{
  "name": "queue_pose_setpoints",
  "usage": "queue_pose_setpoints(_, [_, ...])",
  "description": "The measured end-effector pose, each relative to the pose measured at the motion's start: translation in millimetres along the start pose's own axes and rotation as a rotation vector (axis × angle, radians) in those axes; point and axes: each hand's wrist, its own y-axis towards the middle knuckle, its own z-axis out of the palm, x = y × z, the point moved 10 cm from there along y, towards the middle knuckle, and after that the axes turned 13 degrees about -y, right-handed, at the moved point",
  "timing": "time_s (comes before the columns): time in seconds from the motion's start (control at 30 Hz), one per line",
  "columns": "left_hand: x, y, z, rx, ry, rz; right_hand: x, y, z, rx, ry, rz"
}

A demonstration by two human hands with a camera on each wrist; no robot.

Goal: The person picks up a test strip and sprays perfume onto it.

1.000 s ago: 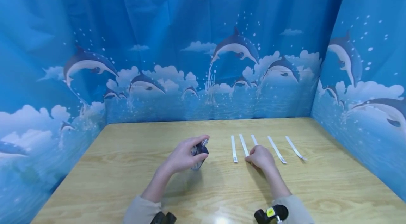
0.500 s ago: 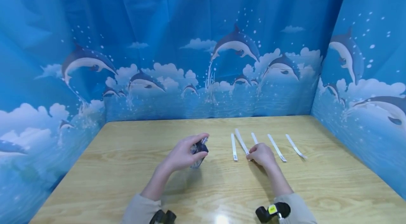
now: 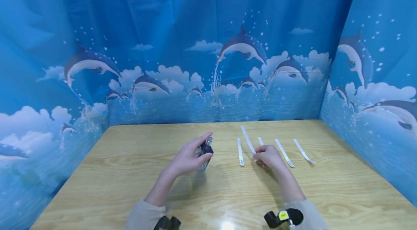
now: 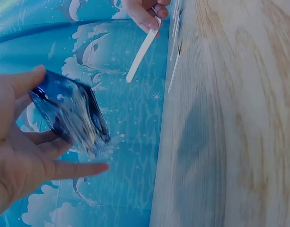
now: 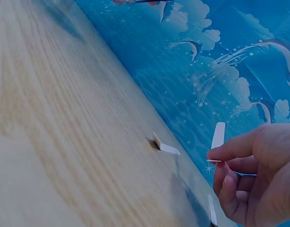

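My left hand [image 3: 186, 158] grips a dark blue glass perfume bottle [image 4: 71, 113] above the table, left of the strips. In the head view the bottle's silver sprayer neck shows by the thumb and forefinger. Thumb and forefinger of my right hand [image 3: 269, 157] pinch the near end of a white paper test strip [image 3: 247, 139], raised off the wood. Its far end points up and away, and the right wrist view shows the strip [image 5: 219, 135] against the backdrop.
Several more white strips lie on the wooden table [image 3: 130, 172]: one strip [image 3: 240, 152] left of the held one, another strip [image 3: 261, 141] partly behind my right hand, and two farther right, the outermost strip [image 3: 303, 151] bent. A dolphin-print curtain [image 3: 179, 60] closes the back and sides.
My right hand has picked up the second strip from the left, lifting it off the table with its far end tilting up. The left hand stays nearly still, tilting the bottle slightly.
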Motion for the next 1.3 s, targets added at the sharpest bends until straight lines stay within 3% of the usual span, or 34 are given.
queue_pose_setpoints(0.2, [3.3,-0.6,-4.1,-0.035,-0.047,-0.004,0.8,-2.4,-0.3,0.008,0.037,-0.011])
queue_pose_setpoints(0.6, [2.2,-0.5,2.3,0.017,-0.060,-0.011,0.7,-1.6,-1.0,0.008,0.021,-0.022])
queue_pose_setpoints(1.3, [5.6,1.0,-3.6,-0.111,-0.083,-0.044,7.2,-4.2,4.3,0.049,0.070,-0.046])
